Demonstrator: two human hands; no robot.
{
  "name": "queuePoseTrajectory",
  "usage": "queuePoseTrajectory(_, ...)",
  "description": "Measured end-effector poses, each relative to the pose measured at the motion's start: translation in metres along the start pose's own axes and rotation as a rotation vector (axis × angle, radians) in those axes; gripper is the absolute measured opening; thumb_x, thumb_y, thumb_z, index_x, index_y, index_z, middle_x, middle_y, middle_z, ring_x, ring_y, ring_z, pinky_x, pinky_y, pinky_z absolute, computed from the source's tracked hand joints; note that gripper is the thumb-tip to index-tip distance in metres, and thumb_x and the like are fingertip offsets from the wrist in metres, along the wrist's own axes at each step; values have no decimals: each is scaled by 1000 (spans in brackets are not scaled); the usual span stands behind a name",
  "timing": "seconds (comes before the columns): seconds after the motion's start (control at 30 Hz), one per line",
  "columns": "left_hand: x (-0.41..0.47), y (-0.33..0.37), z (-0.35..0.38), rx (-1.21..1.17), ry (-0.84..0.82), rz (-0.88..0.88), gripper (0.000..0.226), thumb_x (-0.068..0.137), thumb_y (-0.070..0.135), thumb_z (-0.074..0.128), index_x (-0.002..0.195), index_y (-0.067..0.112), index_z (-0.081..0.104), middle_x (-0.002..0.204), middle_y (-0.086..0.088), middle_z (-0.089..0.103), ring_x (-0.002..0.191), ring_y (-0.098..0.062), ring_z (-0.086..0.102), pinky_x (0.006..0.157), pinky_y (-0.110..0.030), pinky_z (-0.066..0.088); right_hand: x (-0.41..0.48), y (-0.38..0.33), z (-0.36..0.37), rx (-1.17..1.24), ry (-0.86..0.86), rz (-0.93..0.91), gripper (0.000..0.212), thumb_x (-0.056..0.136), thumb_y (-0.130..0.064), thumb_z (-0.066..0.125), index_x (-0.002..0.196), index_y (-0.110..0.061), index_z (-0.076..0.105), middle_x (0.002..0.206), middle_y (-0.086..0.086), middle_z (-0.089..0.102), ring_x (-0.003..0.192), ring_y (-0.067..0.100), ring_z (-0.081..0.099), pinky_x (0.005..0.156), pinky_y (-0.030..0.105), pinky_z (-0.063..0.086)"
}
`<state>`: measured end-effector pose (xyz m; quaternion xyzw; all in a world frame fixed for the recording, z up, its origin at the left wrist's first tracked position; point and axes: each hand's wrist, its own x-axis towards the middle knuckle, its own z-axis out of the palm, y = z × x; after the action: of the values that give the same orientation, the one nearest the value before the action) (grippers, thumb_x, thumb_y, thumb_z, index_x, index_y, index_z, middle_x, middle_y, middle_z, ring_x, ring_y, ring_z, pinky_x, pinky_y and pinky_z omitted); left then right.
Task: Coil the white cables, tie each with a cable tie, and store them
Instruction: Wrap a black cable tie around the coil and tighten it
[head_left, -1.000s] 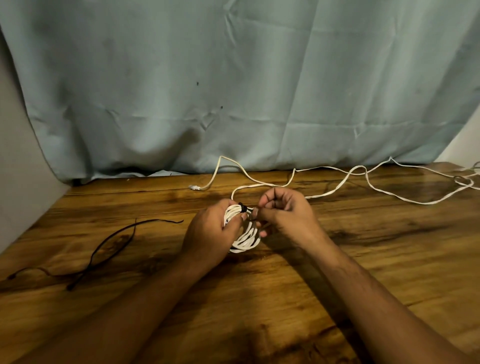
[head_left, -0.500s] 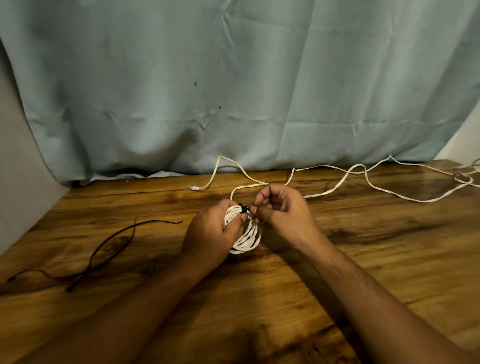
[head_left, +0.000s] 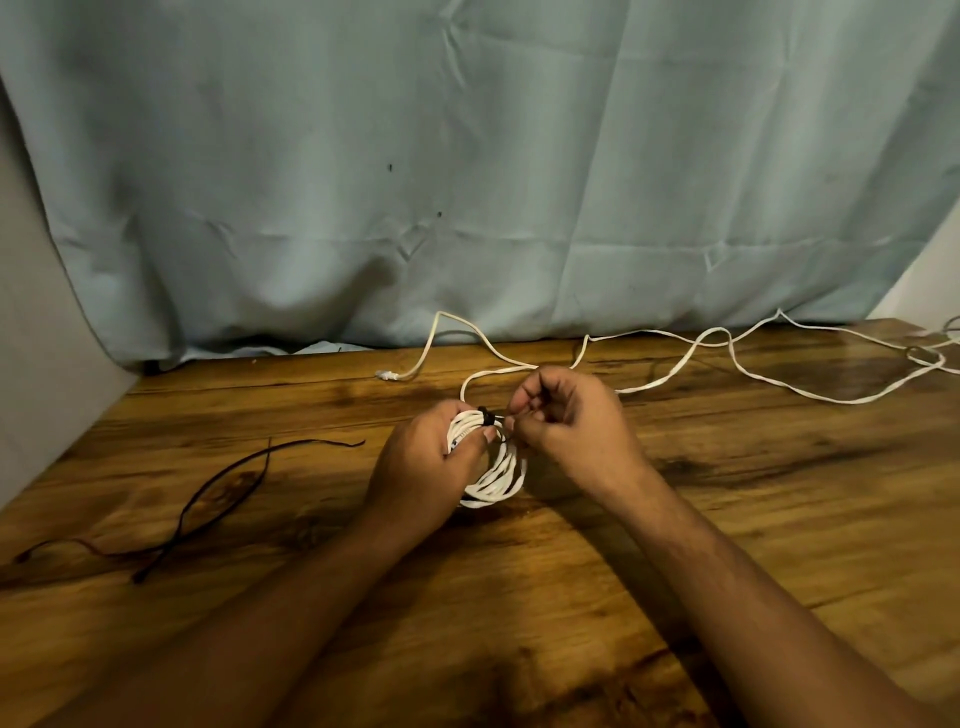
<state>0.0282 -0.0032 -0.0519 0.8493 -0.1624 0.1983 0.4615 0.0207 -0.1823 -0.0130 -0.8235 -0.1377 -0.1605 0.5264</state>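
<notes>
The coil of white cable (head_left: 493, 462) sits low over the middle of the tabletop (head_left: 675, 597), its loops bunched and held. A black cable tie (head_left: 485, 414) circles the top of the bundle, its head showing as a small dark knot between the two hands. The left hand (head_left: 426, 462) has its grip closed around the coil's left side, thumb pressed across the loops just under the tie. The right hand (head_left: 569, 421) has its grip pinched narrow on what seems to be the tie's tail, right beside the head; the tail itself is mostly hidden behind the fingers.

Compared with a second ago, the right hand has lifted and curled a little tighter while the left has barely moved. That suggests the tie is being drawn snug, so this first coil is close to fastened.

Behind the hands, a second white cable (head_left: 727, 358) lies loose along the back of the tabletop, not yet coiled. Spare black cable ties (head_left: 218, 493) lie well apart to the left. A pale blue curtain (head_left: 467, 182) hangs behind. No storage spot is in view.
</notes>
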Motion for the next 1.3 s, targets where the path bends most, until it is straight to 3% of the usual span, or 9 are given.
queuePoseTrajectory(0.17,0,0,0,7,-8,-2,9,96,32,68,102,27,70,86,11,73,79,-4,68,73,-39,58,0,-1,1,-152,-6,-93,31,84,1,76,82,-28,64,81,-9,67,76,10,64,67,25,54)
queuePoseTrajectory(0.4,1,-1,0,-11,-2,-16,8,95,32,68,101,27,70,85,10,74,79,-7,69,73,-42,58,2,4,5,-119,-3,-74,29,85,1,74,81,-27,65,80,-7,69,77,20,66,73,48,60)
queuePoseTrajectory(0.53,1,0,0,-20,6,-9,4,96,29,68,99,26,69,83,9,73,76,-5,69,71,-40,58,2,6,7,-82,-11,-68,29,86,3,71,81,-25,66,78,-3,71,75,28,67,70,52,59)
queuePoseTrajectory(0.67,0,1,-1,-21,13,5,5,97,29,67,99,26,69,82,8,73,74,-3,68,68,-37,57,2,8,9,-1,-4,-65,27,87,5,71,82,-21,67,77,4,70,72,37,65,65,53,58)
queuePoseTrajectory(0.9,2,0,-2,-140,1,-45,11,96,30,69,106,25,70,87,4,75,79,-10,72,73,-44,60,2,6,11,222,-28,-39,20,90,11,64,86,-8,60,87,33,64,65,35,58,61,60,55)
queuePoseTrajectory(1.03,2,3,-2,-207,-47,-78,8,97,30,67,103,25,68,86,3,75,79,-12,72,75,-45,60,2,10,9,219,-38,-25,27,90,18,60,86,-9,59,75,18,66,61,30,60,63,57,56)
queuePoseTrajectory(1.17,1,4,-3,-261,-123,-77,13,104,30,56,98,26,66,70,16,65,68,-2,60,68,-33,49,3,15,7,225,-32,-5,31,88,19,60,83,-12,59,74,19,65,63,29,59,63,52,55)
queuePoseTrajectory(1.23,1,4,-4,-252,-140,-82,18,106,31,50,98,26,66,67,15,60,67,-4,57,68,-34,48,4,17,7,242,-35,19,33,88,19,61,83,-13,59,73,9,67,62,28,60,64,49,55)
queuePoseTrajectory(1.3,1,2,-4,-242,-132,-87,19,106,32,49,101,26,67,72,12,61,70,-5,58,70,-32,50,4,18,8,241,-27,34,32,87,19,61,83,-13,59,75,15,68,63,30,60,64,54,56)
